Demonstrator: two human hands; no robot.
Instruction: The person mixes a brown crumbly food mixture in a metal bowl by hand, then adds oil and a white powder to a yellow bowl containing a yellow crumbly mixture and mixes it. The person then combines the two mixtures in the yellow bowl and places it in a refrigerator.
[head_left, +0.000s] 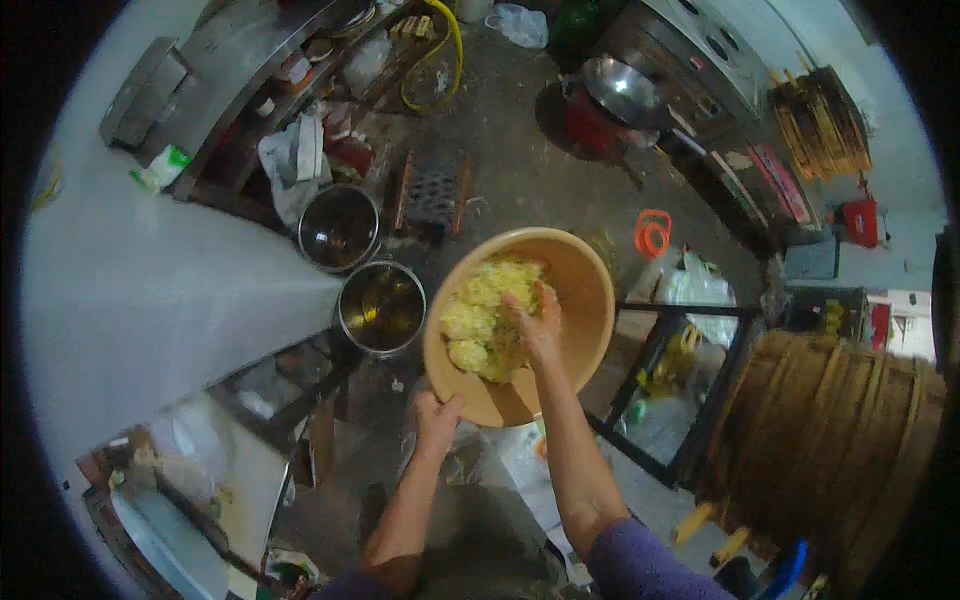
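Note:
A large tan plastic basin (585, 300) is tilted in front of me. Inside it lies a heap of yellow, crumbly food (480, 307) with darker flecks on the side towards my right hand. The rim at the basin's near left is gripped by my left hand (439, 420), its thumb over the edge. My right hand (536, 319) reaches into the basin at the right side of the heap. Its thumb and fingers are spread, and the fingertips touch the yellow food or lie just over it; blur hides the exact contact.
Two round metal pots (382, 307) (339, 229) stand left of the basin. Beyond them is a metal rack (431, 191) on the floor. A wok (621, 90) sits at the far right. To the right are a black-framed stand (679, 307) and a large woven bamboo tray (825, 435).

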